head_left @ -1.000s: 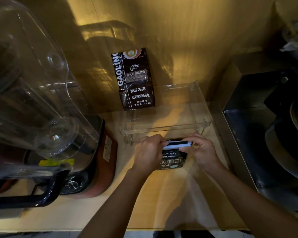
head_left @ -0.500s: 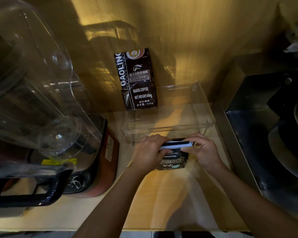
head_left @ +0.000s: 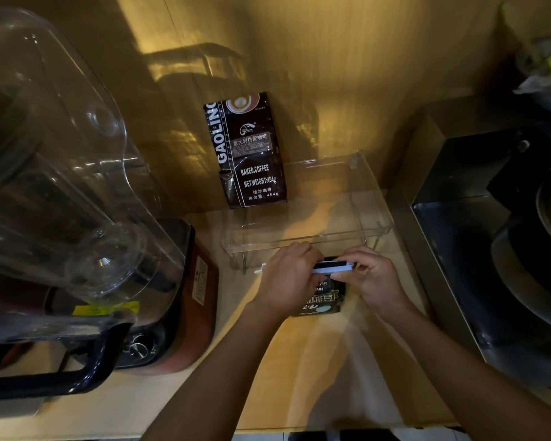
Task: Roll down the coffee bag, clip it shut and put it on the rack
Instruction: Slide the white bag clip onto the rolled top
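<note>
A small dark coffee bag (head_left: 326, 300) stands on the wooden counter in front of a clear acrylic rack (head_left: 306, 240). A long white clip (head_left: 334, 267) lies across the bag's top, and its left tip pokes out beyond my left hand. My left hand (head_left: 288, 278) covers the bag's left side and grips the clip there. My right hand (head_left: 372, 276) pinches the clip's right end, fingers curled over the bag's top. The fold under the clip is hidden by my fingers.
A larger dark GAOLING coffee bag (head_left: 247, 151) stands on the rack's left side against the wall. A blender with a clear jug (head_left: 61, 198) and red base (head_left: 201, 291) fills the left. A steel sink (head_left: 477, 243) holding dark pans lies right.
My hands have closed in along the clip. The clip's left tip now sticks out past my left hand. The bag stays in the same spot.
</note>
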Action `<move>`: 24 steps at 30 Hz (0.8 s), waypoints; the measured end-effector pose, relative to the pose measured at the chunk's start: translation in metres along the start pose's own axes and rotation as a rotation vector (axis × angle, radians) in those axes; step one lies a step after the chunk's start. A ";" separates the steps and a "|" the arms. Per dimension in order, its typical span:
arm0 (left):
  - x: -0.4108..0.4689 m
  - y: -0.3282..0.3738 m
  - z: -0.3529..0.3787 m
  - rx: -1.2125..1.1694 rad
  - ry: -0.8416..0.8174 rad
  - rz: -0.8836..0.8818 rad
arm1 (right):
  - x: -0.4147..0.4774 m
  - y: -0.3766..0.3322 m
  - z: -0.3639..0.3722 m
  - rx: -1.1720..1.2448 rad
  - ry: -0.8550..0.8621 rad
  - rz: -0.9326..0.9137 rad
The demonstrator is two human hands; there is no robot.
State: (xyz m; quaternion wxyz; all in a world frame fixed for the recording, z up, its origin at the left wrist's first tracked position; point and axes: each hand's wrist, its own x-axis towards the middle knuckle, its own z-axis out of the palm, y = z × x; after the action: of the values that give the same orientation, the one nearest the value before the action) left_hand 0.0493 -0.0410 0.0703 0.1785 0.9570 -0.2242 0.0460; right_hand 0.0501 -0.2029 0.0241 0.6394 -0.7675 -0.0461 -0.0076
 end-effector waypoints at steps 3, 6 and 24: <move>0.001 0.000 0.003 -0.047 -0.010 -0.022 | 0.000 -0.001 0.000 -0.013 0.001 -0.003; 0.001 0.000 0.005 -0.037 -0.015 -0.024 | -0.001 -0.003 0.002 -0.006 -0.001 0.005; 0.002 0.003 0.007 -0.048 -0.007 -0.028 | 0.004 -0.020 -0.002 -0.735 -0.137 -0.298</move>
State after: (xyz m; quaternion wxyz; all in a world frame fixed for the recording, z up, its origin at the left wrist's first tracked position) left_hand 0.0495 -0.0470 0.0656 0.2015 0.9555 -0.2125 0.0349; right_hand 0.0520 -0.2013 0.0445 0.3096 -0.9287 -0.1936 -0.0650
